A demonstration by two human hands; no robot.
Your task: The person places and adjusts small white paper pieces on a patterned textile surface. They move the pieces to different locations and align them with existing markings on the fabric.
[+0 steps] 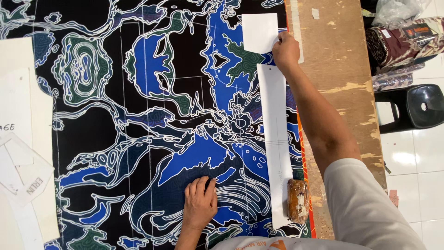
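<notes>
The fabric (152, 120), black with blue, green and white swirls, lies spread flat over most of the tabletop (337, 60). White chalk lines already cross it. Along its right edge lies a long white paper strip (276, 139), and a brown weight (297, 201) sits on the strip's near end. A smaller white paper piece (260, 32) lies at the strip's far end.

The left hand (200, 203) rests flat on the fabric, fingers together, holding nothing; its grip is simply open and pressing the cloth down. The right hand (286, 50) reaches out to the far end, closed at the edge of the small paper piece where it meets the strip. Whether its grip pinches the paper or a piece of chalk, I cannot tell.

By my reading, the step in hand is placing or tracing pattern pieces on the cloth. The next move calls for keeping the paper from sliding, so the left hand's pressure and the weight matter.

More paper patterns (21, 153) lie at the left edge. A black stool (411, 107) and wrapped fabric rolls (407, 39) stand beyond the tabletop on the right.
</notes>
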